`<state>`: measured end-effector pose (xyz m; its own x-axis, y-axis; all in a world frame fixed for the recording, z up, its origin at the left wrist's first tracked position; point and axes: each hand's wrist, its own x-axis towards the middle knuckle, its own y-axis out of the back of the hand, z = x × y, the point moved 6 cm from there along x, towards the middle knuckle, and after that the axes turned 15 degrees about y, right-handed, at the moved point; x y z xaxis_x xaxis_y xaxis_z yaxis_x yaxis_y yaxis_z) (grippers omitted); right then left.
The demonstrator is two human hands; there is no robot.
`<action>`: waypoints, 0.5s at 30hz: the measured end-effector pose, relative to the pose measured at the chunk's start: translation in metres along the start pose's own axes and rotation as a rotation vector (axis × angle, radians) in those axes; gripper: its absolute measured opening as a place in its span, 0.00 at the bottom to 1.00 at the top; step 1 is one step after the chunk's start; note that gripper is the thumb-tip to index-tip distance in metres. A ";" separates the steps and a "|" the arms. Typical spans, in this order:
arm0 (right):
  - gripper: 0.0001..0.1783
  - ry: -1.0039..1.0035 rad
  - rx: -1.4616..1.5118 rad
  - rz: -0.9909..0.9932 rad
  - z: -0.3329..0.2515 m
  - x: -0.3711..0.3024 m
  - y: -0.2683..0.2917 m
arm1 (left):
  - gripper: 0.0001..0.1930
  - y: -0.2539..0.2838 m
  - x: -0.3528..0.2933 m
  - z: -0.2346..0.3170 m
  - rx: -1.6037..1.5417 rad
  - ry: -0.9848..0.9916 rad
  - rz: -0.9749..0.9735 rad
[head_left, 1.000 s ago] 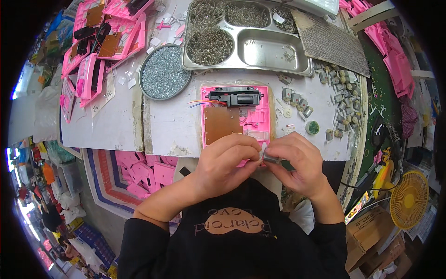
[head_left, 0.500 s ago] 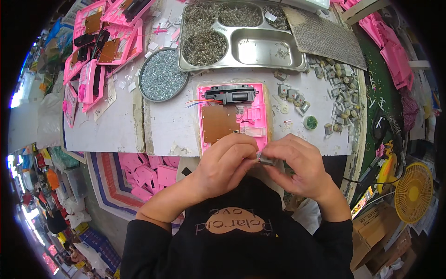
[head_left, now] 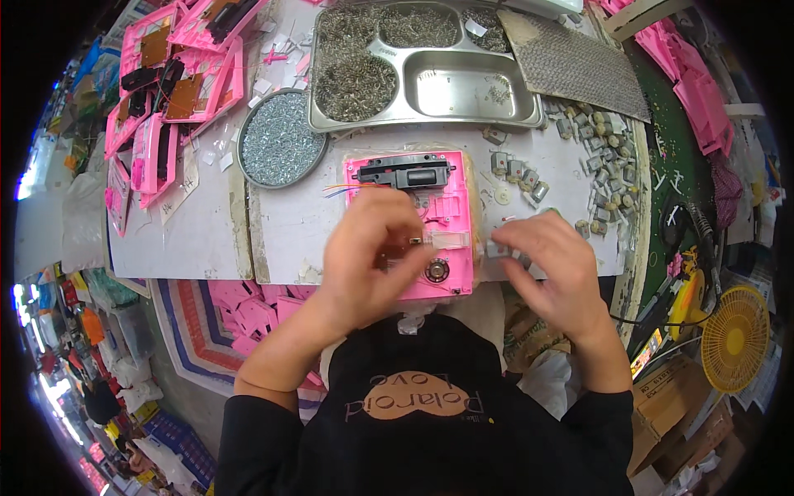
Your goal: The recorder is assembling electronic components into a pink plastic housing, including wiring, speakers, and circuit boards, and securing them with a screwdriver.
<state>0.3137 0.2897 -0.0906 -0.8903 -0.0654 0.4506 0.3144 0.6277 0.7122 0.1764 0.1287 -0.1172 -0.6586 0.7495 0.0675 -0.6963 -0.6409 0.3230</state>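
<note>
Over the pink case (head_left: 461, 186) the left hand (head_left: 364, 245) is hovering, grip spread, while right of it the right hand (head_left: 556, 264) is pinching a motor (head_left: 497, 250), probably stiff, best held by its sides.

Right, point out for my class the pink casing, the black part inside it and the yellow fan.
Pink casing (head_left: 463, 198), head view: right-hand rim.
Black part (head_left: 404, 175), head view: its middle.
Yellow fan (head_left: 734, 339), head view: central hub.
</note>
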 end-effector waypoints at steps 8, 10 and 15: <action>0.19 -0.041 0.049 0.043 0.015 0.001 -0.002 | 0.14 0.029 0.026 -0.006 0.680 -0.141 0.229; 0.19 -0.029 0.069 0.046 0.015 0.003 -0.005 | 0.14 0.039 0.020 -0.023 0.725 -0.028 0.212; 0.19 -0.023 0.134 0.025 0.020 0.012 -0.021 | 0.09 0.035 -0.007 -0.038 0.748 -0.030 0.200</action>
<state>0.2897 0.2914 -0.1114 -0.8905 -0.0320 0.4539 0.2911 0.7268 0.6221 0.1461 0.0950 -0.1427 -0.7359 0.6424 0.2138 -0.1797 -0.4898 0.8531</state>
